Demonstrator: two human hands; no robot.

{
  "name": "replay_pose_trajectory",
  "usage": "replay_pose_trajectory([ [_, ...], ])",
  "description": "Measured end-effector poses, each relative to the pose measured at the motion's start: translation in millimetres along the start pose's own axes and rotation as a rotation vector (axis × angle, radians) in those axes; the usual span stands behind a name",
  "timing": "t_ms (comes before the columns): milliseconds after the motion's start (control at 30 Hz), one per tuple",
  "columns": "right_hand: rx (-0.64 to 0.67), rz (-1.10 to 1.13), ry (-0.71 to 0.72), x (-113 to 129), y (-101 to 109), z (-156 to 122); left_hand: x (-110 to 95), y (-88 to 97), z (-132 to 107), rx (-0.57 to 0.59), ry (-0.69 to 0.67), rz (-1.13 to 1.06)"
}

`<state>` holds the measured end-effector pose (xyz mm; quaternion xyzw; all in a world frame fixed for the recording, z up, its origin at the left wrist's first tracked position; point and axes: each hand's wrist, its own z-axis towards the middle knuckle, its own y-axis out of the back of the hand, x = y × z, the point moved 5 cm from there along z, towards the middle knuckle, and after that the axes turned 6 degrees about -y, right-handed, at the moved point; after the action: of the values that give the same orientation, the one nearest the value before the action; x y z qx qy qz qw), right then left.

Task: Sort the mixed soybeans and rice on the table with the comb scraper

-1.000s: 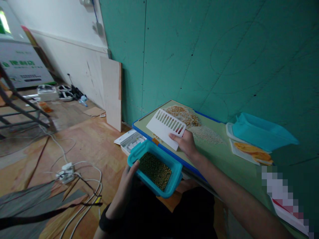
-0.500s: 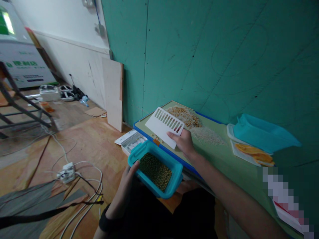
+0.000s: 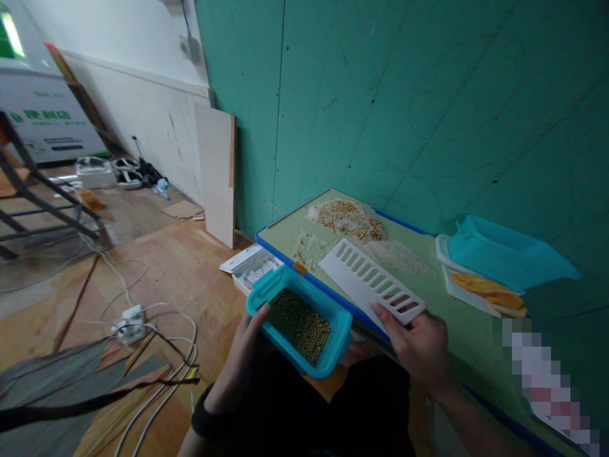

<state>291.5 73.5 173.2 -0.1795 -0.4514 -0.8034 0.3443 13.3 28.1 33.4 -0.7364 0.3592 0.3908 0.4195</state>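
The white slotted board [image 3: 366, 282] lies flat on the green table [image 3: 451, 324], along its near blue edge. The right hand [image 3: 421, 349] is closed on the board's near end, thumb on top by the last slots. Just off the table's edge, the left hand [image 3: 250, 333] grips the near corner of a teal box [image 3: 333, 355] of green beans [image 3: 299, 324], held in the air. Farther back on the table lie a pale grain pile [image 3: 309, 246], soybeans [image 3: 352, 219] and rice [image 3: 397, 257]. At the table's right end is a teal tub [image 3: 504, 254]. Far left of the table, a white cabinet [image 3: 42, 117] bears green writing too blurred to read.
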Motion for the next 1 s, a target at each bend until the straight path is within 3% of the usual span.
replay_pose_trajectory([
  [267,0.045,0.0,0.023,6.5,-17.2,5.5,-6.9,-0.4,-1.9,-0.03,-0.018,0.005],
  [433,0.023,-0.018,0.062,14.1,-17.3,6.3,-15.8,5.5,-6.6,-0.052,-0.002,0.081],
  [1000,0.098,0.011,0.095,22.0,-25.2,4.7,-31.2,15.9,-4.4,0.038,-0.058,0.149],
])
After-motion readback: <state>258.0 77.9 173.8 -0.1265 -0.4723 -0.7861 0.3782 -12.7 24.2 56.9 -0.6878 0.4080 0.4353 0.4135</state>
